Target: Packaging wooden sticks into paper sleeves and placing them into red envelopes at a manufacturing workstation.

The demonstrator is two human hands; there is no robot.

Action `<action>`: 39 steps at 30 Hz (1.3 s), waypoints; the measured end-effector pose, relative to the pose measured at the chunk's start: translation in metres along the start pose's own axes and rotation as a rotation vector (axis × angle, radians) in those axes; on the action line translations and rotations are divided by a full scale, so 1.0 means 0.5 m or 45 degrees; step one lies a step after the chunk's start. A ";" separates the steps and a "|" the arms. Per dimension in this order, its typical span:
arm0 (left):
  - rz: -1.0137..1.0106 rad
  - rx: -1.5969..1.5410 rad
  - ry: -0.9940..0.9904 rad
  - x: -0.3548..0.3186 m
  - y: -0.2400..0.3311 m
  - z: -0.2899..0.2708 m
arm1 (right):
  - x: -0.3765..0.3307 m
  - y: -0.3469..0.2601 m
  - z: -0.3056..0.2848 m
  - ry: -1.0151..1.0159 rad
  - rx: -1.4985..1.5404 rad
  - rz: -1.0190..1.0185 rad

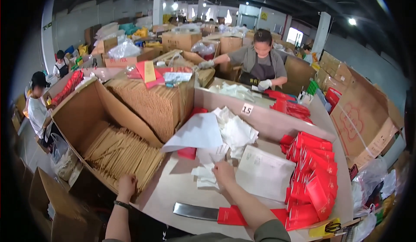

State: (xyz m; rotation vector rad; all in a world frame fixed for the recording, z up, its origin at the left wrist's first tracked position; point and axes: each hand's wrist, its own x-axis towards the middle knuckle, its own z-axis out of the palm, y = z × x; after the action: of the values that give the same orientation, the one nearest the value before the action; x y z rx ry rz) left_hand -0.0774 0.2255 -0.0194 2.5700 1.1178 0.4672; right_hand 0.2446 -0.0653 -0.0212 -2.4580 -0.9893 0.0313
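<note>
My left hand [127, 185] is closed at the near edge of a carton, against a packed row of brown kraft envelopes [123, 151]; its fingertips are hidden. Over the table, my right hand [224, 172] is also closed, beside small white paper slips [205, 175]; what its fingers hold, if anything, does not show. To its right lies a flat white sheet [265, 172]. In front of me a shiny metal strip [196, 211] runs into a red paper packet [229, 216]. Overlapping red packets [313, 177] pile up along the table's right side.
Crumpled white papers [236, 131] and a large pale sheet [197, 131] lie against the table's raised back board [268, 120]. The open carton [97, 105] stands at left, near stacked brown cardboard [147, 105]. Scissors [333, 227] rest front right. A co-worker [262, 62] stands across.
</note>
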 end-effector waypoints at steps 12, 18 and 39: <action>-0.219 -1.023 0.131 -0.030 0.085 -0.049 | -0.301 -0.052 -0.048 -0.046 0.145 -0.622; 0.020 -1.141 -1.090 -0.113 0.236 -0.056 | -0.359 -0.009 -0.135 -0.179 0.256 -0.400; -0.060 -0.982 -0.700 -0.216 0.368 0.104 | -0.379 0.004 -0.080 -0.179 0.144 -0.426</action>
State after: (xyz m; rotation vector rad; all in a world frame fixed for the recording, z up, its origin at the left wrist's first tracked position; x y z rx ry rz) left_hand -0.0068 0.0177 -0.0129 1.8158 0.6245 0.1149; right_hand 0.1139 -0.2084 -0.0162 -2.1842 -1.4084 0.1455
